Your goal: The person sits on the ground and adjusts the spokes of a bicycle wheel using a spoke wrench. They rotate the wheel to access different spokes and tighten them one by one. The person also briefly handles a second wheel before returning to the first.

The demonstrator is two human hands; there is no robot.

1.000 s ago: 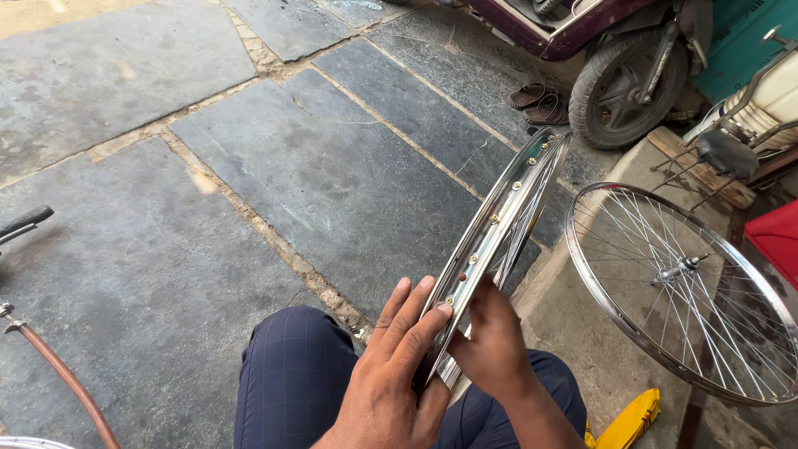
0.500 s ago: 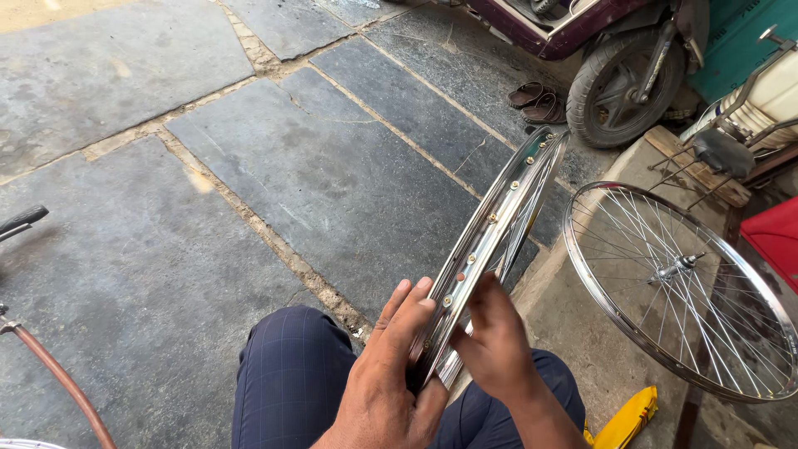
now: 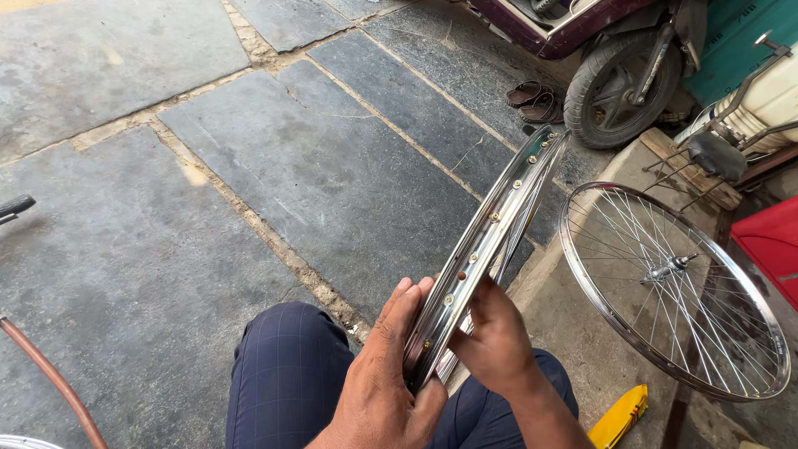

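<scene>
Seemingly mid-way through seating spoke nipples, judging from the brass dots along the chrome bicycle rim, which runs edge-on from lower centre of the frame up toward the upper right, near end over the lap in dark checked trousers. Left hand at lower centre, palm flat against the rim's outer wall, fingers extended upward rather than curled: a supporting press, not a clenched grip. Right hand just right of it, fingers pinched at the inner side of the rim; whether anything small sits between the fingertips cannot be told. To do this well: keep the left palm steady so the rim does not twist, work one hole at a time with the right fingertips, and rotate the rim only after each fitting sits square. Finished spoked wheel lying at centre right on a raised concrete ledge, well apart. Beyond: grey stone floor, scooter tyre and brown sandals at upper right, yellow tool at bottom right.
</scene>
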